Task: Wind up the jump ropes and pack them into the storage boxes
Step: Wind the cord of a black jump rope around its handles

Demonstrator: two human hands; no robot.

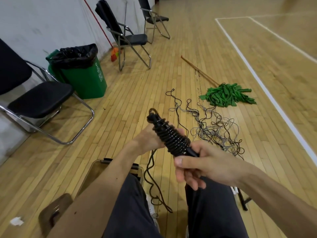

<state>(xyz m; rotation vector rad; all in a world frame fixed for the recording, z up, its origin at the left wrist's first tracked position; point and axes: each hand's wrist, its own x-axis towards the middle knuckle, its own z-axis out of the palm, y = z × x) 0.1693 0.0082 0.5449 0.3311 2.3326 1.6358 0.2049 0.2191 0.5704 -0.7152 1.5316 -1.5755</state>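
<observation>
1. Between both hands, above the lap: black jump rope (pixel 169 136), coiled tight around its handles in a ribbed bundle, small loop at the top end, loose tail hanging to the wooden floor (pixel 130 103).
2. Right hand (pixel 197 166): closed around the bundle's lower end, thumb across.
3. Left hand (pixel 147 140): behind the coils, fingers curled against them.
4. On the floor beyond: tangled rope pile (pixel 214 129), black and grey.
5. Below the left forearm: clear storage box (pixel 96 170).

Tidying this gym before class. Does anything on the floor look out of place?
Yes. A green mop lies flat on the floor instead of standing, and loose ropes sprawl in a tangle beside it. The hands hold one wound rope.
</observation>
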